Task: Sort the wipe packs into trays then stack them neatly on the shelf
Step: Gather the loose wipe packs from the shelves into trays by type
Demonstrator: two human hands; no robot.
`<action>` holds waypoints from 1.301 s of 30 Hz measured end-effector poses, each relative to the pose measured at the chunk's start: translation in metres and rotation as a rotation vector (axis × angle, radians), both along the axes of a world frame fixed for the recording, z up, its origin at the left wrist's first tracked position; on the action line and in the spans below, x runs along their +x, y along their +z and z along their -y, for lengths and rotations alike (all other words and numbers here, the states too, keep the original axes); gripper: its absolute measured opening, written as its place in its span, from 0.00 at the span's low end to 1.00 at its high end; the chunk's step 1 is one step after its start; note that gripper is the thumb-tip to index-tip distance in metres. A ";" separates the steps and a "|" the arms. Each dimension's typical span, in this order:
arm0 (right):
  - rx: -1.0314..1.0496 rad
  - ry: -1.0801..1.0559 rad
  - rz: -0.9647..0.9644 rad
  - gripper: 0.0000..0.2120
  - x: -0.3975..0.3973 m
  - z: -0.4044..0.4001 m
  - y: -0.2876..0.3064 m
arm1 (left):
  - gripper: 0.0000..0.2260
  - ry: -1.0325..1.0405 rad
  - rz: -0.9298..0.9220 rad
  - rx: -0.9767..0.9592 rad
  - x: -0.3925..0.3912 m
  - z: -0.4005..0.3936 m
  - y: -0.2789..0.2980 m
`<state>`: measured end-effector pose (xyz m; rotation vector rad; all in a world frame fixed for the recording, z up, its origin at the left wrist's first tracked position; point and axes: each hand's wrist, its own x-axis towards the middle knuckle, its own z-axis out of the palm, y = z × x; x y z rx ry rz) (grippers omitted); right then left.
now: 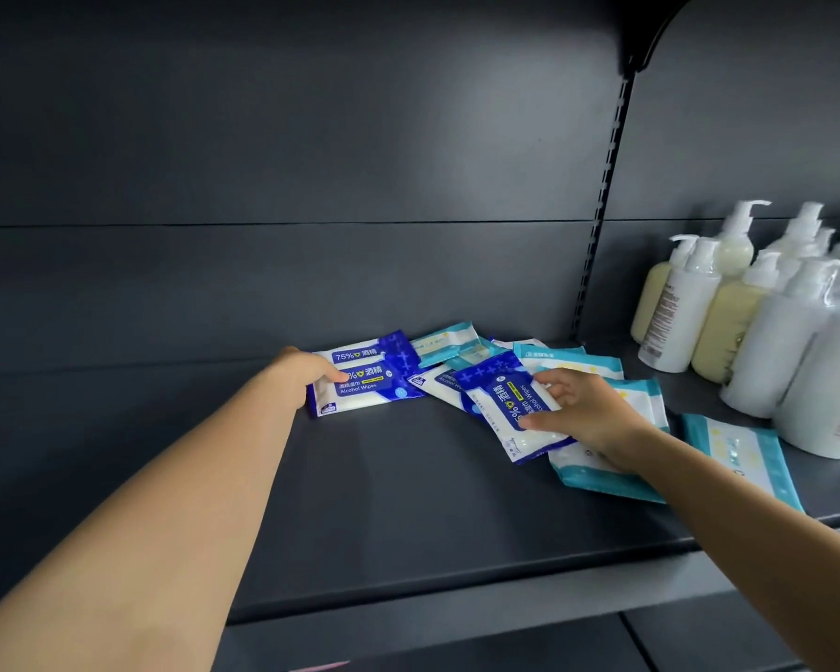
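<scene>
Blue alcohol wipe pack [510,405], centre-right on the shelf [408,502], pinched by the right hand [588,412]; left hand [306,368] steadies the stacked blue packs [360,380]. Looks light, soft, slick; best gripped along the edges.

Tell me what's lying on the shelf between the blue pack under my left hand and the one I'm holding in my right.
In the head view, another blue alcohol wipe pack lies flat there, partly tucked under the right hand's pack, right of the left hand's stack.
</scene>
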<state>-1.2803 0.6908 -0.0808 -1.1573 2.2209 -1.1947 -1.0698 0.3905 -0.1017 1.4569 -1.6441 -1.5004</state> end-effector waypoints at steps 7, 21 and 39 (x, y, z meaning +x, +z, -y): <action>0.038 -0.046 0.058 0.32 0.004 -0.001 0.006 | 0.19 -0.035 -0.024 0.022 0.002 -0.048 0.030; -0.367 -0.209 0.094 0.16 0.061 -0.004 0.027 | 0.10 0.154 -0.297 -0.048 0.059 -0.102 0.026; -0.001 0.278 0.603 0.08 0.139 -0.211 -0.029 | 0.19 0.188 -0.420 -0.144 0.186 -0.384 -0.008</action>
